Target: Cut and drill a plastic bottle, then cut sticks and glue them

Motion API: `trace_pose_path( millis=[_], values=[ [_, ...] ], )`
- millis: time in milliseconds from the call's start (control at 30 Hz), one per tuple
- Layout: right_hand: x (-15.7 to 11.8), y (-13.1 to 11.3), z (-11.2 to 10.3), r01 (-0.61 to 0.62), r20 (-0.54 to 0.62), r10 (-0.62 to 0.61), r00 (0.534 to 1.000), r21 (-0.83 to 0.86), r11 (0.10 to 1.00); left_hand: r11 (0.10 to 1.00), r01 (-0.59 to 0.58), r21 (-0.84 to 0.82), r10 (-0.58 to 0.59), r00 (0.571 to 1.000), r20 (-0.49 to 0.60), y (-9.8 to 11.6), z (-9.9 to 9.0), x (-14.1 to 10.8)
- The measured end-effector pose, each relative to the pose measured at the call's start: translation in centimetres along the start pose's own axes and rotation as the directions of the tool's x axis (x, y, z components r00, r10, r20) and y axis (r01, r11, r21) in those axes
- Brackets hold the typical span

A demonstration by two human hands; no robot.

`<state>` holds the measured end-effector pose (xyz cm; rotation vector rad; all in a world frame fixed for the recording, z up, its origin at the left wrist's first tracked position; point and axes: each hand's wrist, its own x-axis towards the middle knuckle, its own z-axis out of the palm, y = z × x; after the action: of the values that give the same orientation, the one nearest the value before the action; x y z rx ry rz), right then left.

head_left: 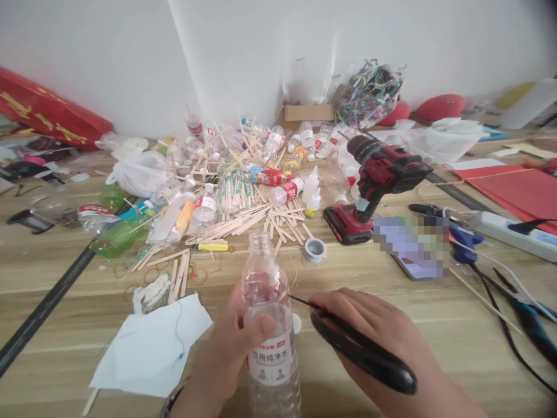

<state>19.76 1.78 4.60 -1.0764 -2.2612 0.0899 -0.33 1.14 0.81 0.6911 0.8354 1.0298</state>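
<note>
My left hand (243, 334) is wrapped round a clear plastic water bottle (272, 363), its thumb pressed on the side above the white label. The bottle stands nearly upright and its neck has no cap. In my right hand (369, 325) is a pair of black-handled scissors (365, 351), the fingers closed about the handle. Their thin tip points left at the bottle's upper side, close to the wall; whether it touches or pierces the plastic I cannot tell. Behind the bottle lies a small white disc (296, 323), partly hidden.
A red and black cordless drill (383, 174) stands at right, beside a phone (413, 252) and pliers (526, 313). Wooden sticks (243, 223), several bottles and a tape roll (315, 249) lie ahead. White paper (148, 348) is at left; a power strip (513, 232) lies far right.
</note>
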Motion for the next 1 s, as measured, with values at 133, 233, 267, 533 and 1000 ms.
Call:
trace_pose_path(
  millis=[133,233,267,533,1000],
  values=[
    [0.3,-0.1,-0.2,0.069,0.001,-0.069,0.998,-0.050,0.996,0.998,-0.001,0.062,0.000,1.000,0.014,0.6,0.2,-0.1],
    [0.6,-0.3,-0.8,0.114,0.005,-0.115,0.993,-0.102,0.988,0.996,-0.018,0.089,0.015,0.999,0.032,1.3,0.7,-0.1],
    [0.6,-0.4,-1.1,0.128,0.023,-0.127,0.992,-0.115,0.985,0.995,-0.024,0.093,0.021,0.999,0.030,1.5,0.8,0.0],
    [0.7,-0.4,-2.0,0.046,0.155,-0.054,0.986,0.055,0.997,0.959,-0.141,0.246,0.131,0.990,0.056,1.6,1.2,0.2],
    [0.8,0.8,-1.4,0.116,0.220,-0.111,0.969,-0.010,0.993,0.880,-0.052,0.472,0.137,0.980,-0.147,2.3,2.5,-0.4]
  ],
)
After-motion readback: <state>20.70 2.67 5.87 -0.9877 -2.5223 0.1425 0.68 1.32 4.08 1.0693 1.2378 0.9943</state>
